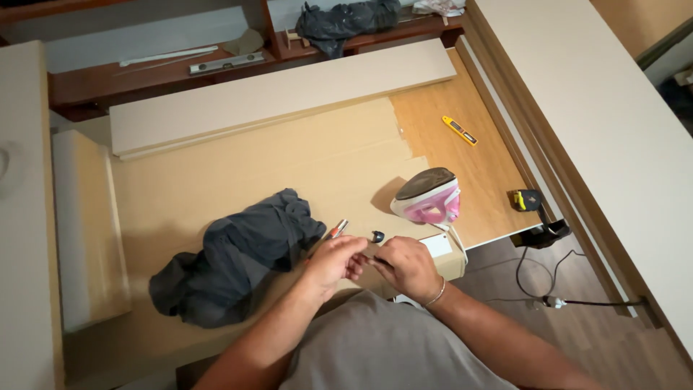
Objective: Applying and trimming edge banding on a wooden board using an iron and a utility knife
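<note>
My left hand (333, 261) and my right hand (408, 266) meet fingertip to fingertip over the front edge of a cardboard-covered board (216, 180). Both pinch a small dark thin piece (371, 259), mostly hidden by the fingers. A slim silver and red pen-like tool (336, 230) pokes out just beyond my left hand. Whether it lies on the board or is touched by the hand I cannot tell. A small dark cap (377, 235) lies just beyond my fingertips. A crumpled dark grey cloth (238, 256) lies to the left of my left hand.
A pink clothes iron (427, 196) rests on its side to the right, its cord trailing to the floor. Farther off lie a yellow utility knife (460, 131) and a tape measure (527, 200). Long white panels (281, 94) lie at the back, a white countertop (599, 123) at right.
</note>
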